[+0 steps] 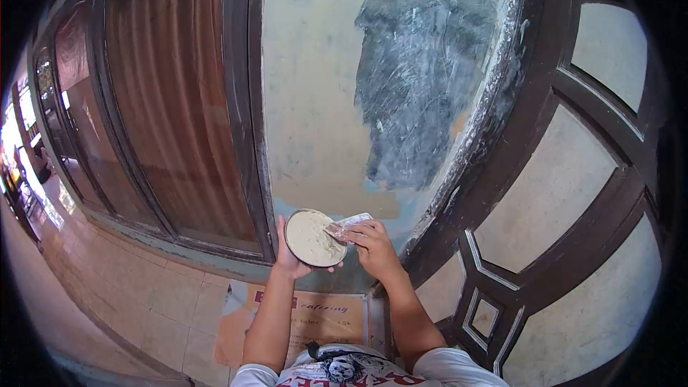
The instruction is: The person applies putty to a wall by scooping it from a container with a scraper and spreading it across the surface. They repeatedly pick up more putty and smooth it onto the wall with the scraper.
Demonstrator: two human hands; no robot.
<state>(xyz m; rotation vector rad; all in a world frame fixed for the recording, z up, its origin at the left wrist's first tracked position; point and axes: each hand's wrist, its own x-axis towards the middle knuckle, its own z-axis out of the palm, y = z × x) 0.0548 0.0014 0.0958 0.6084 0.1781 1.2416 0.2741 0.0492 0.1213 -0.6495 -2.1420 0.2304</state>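
A round tin of pale putty (312,238) was held up in front of the peeling wall (322,100), cupped from below by the left hand (289,258) with its fingers curled around the rim. A putty knife (347,226) was gripped by the closed fingers of the right hand (374,245), its blade resting on the paste. If the tin were tilted too much, paste could be dropped on the tiled floor (143,294). An overloaded blade could also shed putty before the wall was reached.
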